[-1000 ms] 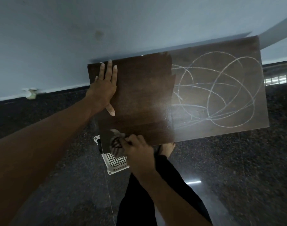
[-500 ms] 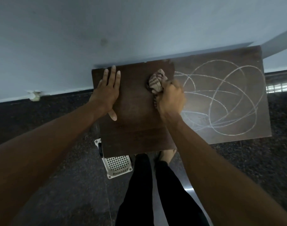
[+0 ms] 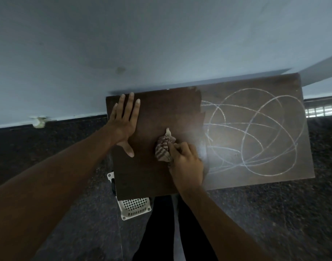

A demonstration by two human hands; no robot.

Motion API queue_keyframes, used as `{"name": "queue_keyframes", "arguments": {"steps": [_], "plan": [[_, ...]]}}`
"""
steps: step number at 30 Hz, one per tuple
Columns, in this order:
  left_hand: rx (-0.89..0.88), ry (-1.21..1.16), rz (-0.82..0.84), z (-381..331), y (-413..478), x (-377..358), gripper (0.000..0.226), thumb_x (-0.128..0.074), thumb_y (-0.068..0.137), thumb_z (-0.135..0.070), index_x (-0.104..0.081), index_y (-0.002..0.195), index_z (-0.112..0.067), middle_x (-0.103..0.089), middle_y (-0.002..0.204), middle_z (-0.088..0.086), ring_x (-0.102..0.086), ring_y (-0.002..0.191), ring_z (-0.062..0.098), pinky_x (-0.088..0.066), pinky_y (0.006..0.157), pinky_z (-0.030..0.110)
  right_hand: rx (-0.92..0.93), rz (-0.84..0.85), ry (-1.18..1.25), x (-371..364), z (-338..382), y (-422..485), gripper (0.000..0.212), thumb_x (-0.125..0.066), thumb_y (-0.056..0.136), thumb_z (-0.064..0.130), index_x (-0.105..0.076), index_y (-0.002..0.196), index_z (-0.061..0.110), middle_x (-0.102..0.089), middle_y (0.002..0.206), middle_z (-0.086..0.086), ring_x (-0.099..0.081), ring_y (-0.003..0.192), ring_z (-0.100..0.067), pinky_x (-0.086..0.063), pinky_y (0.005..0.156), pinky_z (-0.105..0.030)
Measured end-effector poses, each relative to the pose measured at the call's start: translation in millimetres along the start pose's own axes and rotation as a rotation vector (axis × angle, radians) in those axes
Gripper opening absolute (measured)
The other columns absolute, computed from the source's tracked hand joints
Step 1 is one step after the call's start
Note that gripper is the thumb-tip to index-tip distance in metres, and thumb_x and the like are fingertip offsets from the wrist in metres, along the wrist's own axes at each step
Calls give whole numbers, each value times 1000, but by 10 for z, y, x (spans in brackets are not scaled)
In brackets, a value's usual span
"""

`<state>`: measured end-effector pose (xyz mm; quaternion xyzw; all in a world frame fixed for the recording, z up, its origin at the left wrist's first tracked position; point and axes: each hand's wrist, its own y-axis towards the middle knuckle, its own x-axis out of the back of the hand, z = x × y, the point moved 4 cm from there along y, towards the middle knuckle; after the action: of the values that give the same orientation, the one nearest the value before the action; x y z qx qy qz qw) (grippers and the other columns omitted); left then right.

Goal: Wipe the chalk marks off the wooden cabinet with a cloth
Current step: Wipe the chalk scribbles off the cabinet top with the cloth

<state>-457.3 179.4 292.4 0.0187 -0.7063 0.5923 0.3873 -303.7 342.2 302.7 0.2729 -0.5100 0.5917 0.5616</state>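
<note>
Two hands were on the wooden cabinet (image 3: 152, 178), which filled the centre and right of the frame against a pale wall (image 3: 142, 44). The left hand (image 3: 123, 127) lay flat near the top's upper left corner, fingers straight and slightly spread, pressing down. The right hand (image 3: 185, 162) was curled tight round a bunched striped cloth (image 3: 163, 149), which touched the wood near the middle, just left of where the dark, clean half met a hazy one. Looping chalk marks (image 3: 253, 129) covered the right half, so roughly half the job appeared to be left. The likeliest trouble was smearing: a wadded cloth touches only a small patch and, once loaded with dust, could drag a grey film back over the clean side or leave streaks between passes. A hard sideways push might also shift the cabinet if the bracing hand eased off. A loose tail of cloth poked out above the fingers and could catch or slip free. A white perforated basket (image 3: 135, 206) sat on the dark speckled floor (image 3: 274, 213) under the near edge.
</note>
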Motion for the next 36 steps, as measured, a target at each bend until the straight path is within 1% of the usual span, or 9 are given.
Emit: {"name": "queue_keyframes", "arguments": {"steps": [6,11,14,18,21,24,26,31,36], "plan": [[-9,-8,21,33,39,-6,181,-82,35,-80,54,128,-5,63,131,21,50,128,46,19,111,56,-55,-25,43,355,150,816,47,-70,82,16,-58,128,19,-51,122,-4,-49,111,-27,-51,72,-38],[-59,-25,5,59,32,-15,182,-78,30,-84,51,131,-5,60,135,21,46,132,47,19,113,58,-80,-50,37,588,-30,1235,37,-63,89,12,-62,126,17,-52,126,-6,-50,114,-30,-51,84,-43],[-60,-41,7,61,26,-36,182,-81,31,-80,49,133,-6,60,136,19,52,128,44,32,104,50,-186,-160,63,696,-389,1266,33,-64,88,13,-67,121,17,-57,120,-7,-59,102,-33,-51,79,-40],[-58,-39,9,61,43,-48,182,-80,31,-82,50,134,-5,62,134,20,51,128,45,26,107,53,-426,-212,83,964,-895,1418,30,-68,87,23,-68,117,19,-58,116,-11,-60,101,-37,-49,80,-41],[-59,-36,11,67,48,-37,182,-79,31,-83,49,134,-4,60,135,22,48,130,47,22,110,55,-463,-222,48,1044,-961,1499,26,-67,87,16,-69,113,15,-57,117,-13,-59,103,-38,-49,81,-42],[-49,-30,17,64,46,-32,181,-79,34,-82,51,132,-4,61,133,23,49,129,48,23,108,55,-547,-224,98,955,-796,1495,28,-70,85,21,-68,111,11,-56,118,-11,-58,106,-36,-49,83,-42],[-46,-23,14,60,57,-25,181,-78,34,-84,52,130,-4,61,133,24,49,128,48,23,107,55,-484,-182,120,834,-553,1475,29,-69,83,19,-68,111,10,-56,117,-10,-58,105,-35,-50,81,-41],[-42,-22,2,65,76,-44,182,-77,29,-85,50,131,-4,58,137,25,46,131,49,20,111,55,-76,-11,78,554,305,1406,35,-70,82,15,-65,117,15,-51,125,-5,-48,115,-28,-50,77,-38],[-60,-32,-15,67,68,-48,183,-77,27,-85,49,132,-5,58,137,22,46,132,49,18,112,56,-40,35,-3,625,158,1466,35,-71,84,20,-64,117,13,-50,126,-5,-49,117,-29,-48,74,-40]]}}
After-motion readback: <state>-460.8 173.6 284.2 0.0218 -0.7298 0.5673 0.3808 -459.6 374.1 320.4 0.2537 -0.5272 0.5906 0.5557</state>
